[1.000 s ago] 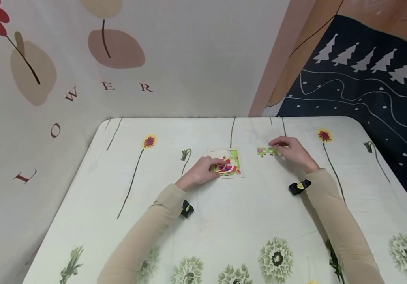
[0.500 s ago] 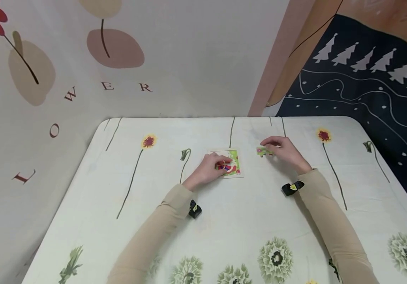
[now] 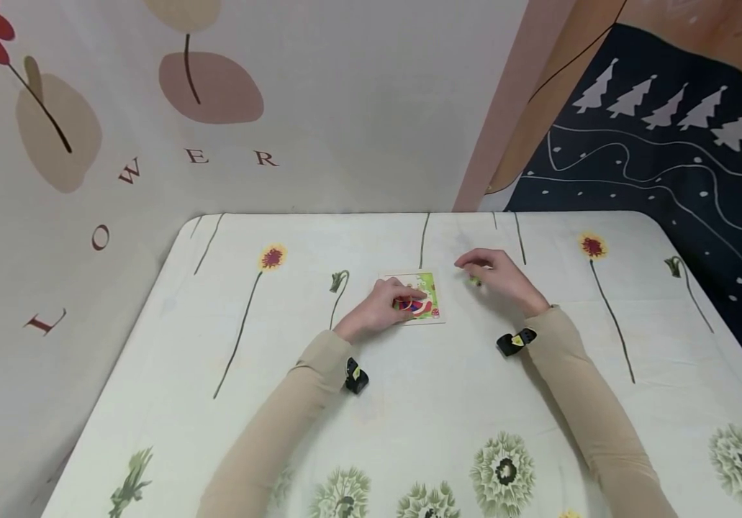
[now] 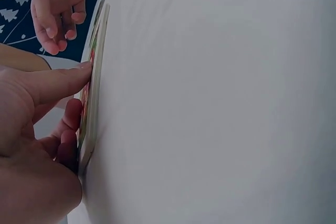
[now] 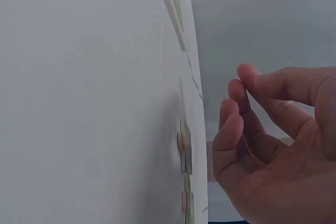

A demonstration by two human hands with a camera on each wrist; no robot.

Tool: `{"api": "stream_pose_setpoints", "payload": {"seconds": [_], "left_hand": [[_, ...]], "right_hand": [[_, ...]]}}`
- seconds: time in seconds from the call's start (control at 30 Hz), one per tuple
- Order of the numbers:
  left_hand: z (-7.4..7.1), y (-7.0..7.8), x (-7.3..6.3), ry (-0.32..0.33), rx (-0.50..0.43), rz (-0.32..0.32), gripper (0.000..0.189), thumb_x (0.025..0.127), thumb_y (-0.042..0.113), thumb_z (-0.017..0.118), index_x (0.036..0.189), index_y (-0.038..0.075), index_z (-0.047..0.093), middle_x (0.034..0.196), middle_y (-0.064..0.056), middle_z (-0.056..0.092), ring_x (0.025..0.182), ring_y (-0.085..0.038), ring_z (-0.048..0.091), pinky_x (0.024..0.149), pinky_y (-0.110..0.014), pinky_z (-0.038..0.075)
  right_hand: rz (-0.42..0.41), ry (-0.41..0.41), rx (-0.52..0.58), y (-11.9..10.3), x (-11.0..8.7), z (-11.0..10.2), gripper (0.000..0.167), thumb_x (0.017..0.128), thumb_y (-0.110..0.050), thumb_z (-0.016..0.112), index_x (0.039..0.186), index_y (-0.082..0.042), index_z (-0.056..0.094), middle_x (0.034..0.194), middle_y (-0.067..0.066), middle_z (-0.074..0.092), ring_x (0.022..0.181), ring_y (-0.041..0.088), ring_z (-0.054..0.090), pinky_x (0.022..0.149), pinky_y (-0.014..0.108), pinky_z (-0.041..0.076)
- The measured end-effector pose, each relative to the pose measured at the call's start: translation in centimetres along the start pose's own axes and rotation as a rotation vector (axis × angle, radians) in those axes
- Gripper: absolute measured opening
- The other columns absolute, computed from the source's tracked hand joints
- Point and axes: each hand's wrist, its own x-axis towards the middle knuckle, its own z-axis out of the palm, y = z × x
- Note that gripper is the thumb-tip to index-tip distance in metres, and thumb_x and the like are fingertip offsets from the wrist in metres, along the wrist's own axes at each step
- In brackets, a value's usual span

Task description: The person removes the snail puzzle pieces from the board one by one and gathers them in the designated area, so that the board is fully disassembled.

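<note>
A small square jigsaw puzzle in a pale tray (image 3: 427, 286), with a green and red picture, lies flat near the middle of the table. My left hand (image 3: 380, 306) rests on its left part, and in the left wrist view the thumb and fingertips touch the picture beside the tray's raised edge (image 4: 94, 98). To the right, my right hand (image 3: 500, 273) hovers with loosely bent fingers. Below it, mostly hidden in the head view, lie loose green puzzle pieces (image 3: 475, 281). The right wrist view shows these pieces (image 5: 186, 145) on the table, apart from the fingers.
A white cloth (image 3: 435, 388) printed with flowers covers the table. Behind the far edge hangs a pale printed curtain (image 3: 358, 108), and a dark blue one with white trees (image 3: 655, 173) is at the right.
The right hand has moved left over the loose pieces, which it now mostly covers. The left hand has shifted slightly right on the puzzle, then stayed there.
</note>
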Motion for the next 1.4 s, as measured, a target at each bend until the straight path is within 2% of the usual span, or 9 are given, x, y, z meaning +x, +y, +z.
{"api": "stream_pose_setpoints", "payload": {"seconds": [0.2,0.37,0.5,0.77,1.0,1.17,1.4], "left_hand": [[-0.2,-0.2,0.0,-0.002,0.008,0.037,0.04,0.091,0.011,0.071,0.131,0.013,0.067,0.113,-0.012,0.058,0.1,-0.02,0.04,0.081,-0.027,0.03],[-0.1,-0.4,0.1,-0.006,0.004,0.028,0.041,0.091,0.013,0.072,0.132,0.015,0.067,0.115,-0.011,0.057,0.102,-0.02,0.04,0.082,-0.027,0.031],[-0.1,-0.5,0.1,-0.008,-0.004,0.022,0.041,0.091,0.013,0.072,0.132,0.015,0.066,0.115,-0.011,0.056,0.102,-0.021,0.04,0.083,-0.027,0.031],[-0.1,-0.6,0.2,-0.006,-0.002,0.047,0.041,0.091,0.012,0.072,0.131,0.013,0.067,0.114,-0.012,0.057,0.103,-0.02,0.041,0.085,-0.027,0.03],[-0.1,-0.7,0.2,-0.008,0.0,0.072,0.041,0.091,0.011,0.071,0.131,0.012,0.067,0.114,-0.012,0.059,0.103,-0.02,0.042,0.085,-0.027,0.03],[-0.2,-0.4,0.1,-0.014,0.002,0.053,0.041,0.091,0.012,0.071,0.132,0.013,0.066,0.117,-0.011,0.058,0.105,-0.021,0.042,0.086,-0.027,0.031],[-0.3,-0.4,0.0,-0.015,-0.01,0.036,0.041,0.091,0.012,0.071,0.132,0.014,0.066,0.116,-0.011,0.057,0.105,-0.021,0.041,0.085,-0.028,0.031]], "right_hand": [[-0.054,-0.042,-0.039,-0.5,1.0,1.2,0.028,0.102,-0.01,0.051,0.122,0.001,0.066,0.128,0.021,0.064,0.114,0.031,0.057,0.09,0.03,0.043],[-0.066,-0.087,-0.032,-1.1,1.6,2.0,0.028,0.102,-0.01,0.05,0.123,-0.001,0.066,0.132,0.02,0.062,0.121,0.034,0.056,0.101,0.045,0.042],[-0.073,-0.123,-0.05,-1.5,2.2,2.5,0.028,0.102,-0.011,0.051,0.124,-0.003,0.066,0.132,0.019,0.062,0.124,0.035,0.055,0.106,0.052,0.04],[-0.156,-0.198,-0.072,-2.1,3.4,3.7,0.026,0.101,-0.007,0.052,0.12,0.001,0.068,0.124,0.02,0.066,0.121,0.034,0.057,0.104,0.051,0.044],[-0.112,-0.245,-0.115,-2.4,4.0,4.2,0.026,0.099,-0.005,0.052,0.118,-0.001,0.069,0.128,0.02,0.062,0.12,0.033,0.054,0.104,0.051,0.042],[-0.089,-0.258,-0.125,-2.5,4.0,4.3,0.024,0.098,-0.004,0.053,0.112,-0.001,0.072,0.132,0.02,0.056,0.124,0.035,0.05,0.106,0.052,0.038],[-0.102,-0.26,-0.138,-2.2,4.0,4.2,0.021,0.097,-0.002,0.054,0.107,0.001,0.073,0.131,0.021,0.054,0.126,0.036,0.048,0.107,0.052,0.035]]}}
